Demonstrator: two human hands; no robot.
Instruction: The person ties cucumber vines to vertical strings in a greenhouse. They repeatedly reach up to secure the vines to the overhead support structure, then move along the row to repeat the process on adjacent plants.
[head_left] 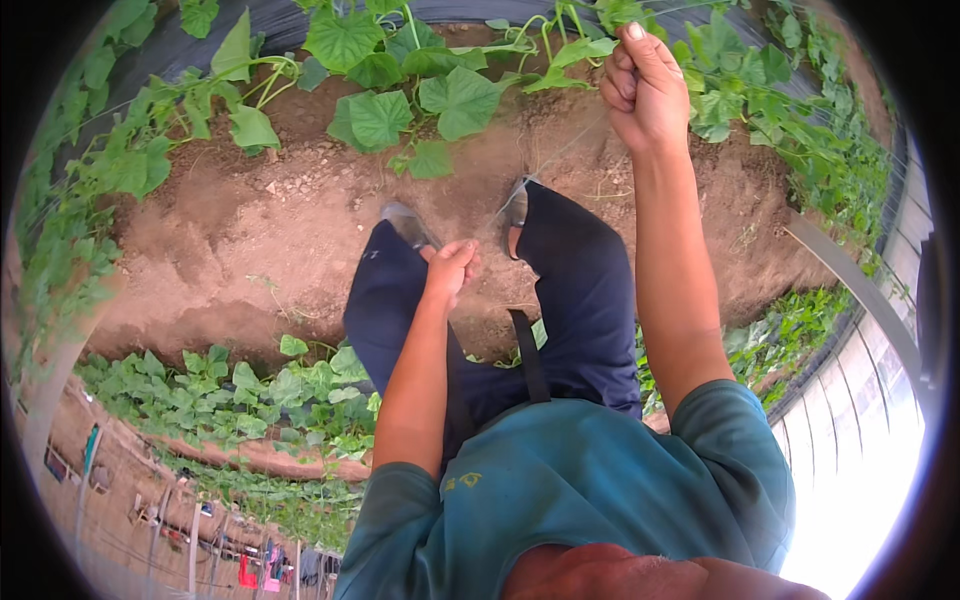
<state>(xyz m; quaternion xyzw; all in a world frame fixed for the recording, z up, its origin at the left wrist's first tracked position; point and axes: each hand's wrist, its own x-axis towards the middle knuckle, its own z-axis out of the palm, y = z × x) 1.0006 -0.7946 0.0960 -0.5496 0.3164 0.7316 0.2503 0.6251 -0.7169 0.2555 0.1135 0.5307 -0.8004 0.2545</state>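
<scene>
My right hand (pixel 645 90) is raised at the upper right among the vines, its thumb pressed against curled fingers. A thin pale string (pixel 560 152) slants down from it toward my left hand (pixel 452 270), which is closed low between my knees. The string is faint, and its ends are hidden inside my fingers. Broad-leaved green vine plants (pixel 462 102) stand in a row ahead of me. Leaves and a stem (pixel 575 60) of one plant are right beside my right hand.
Bare brown soil (pixel 230 235) forms the path under my feet. Black plastic sheeting (pixel 290 30) lies behind the front row. Another row of leafy plants (pixel 270 395) grows behind me. A curved pale frame bar (pixel 850 265) rises at the right, near a bright translucent wall (pixel 850 440).
</scene>
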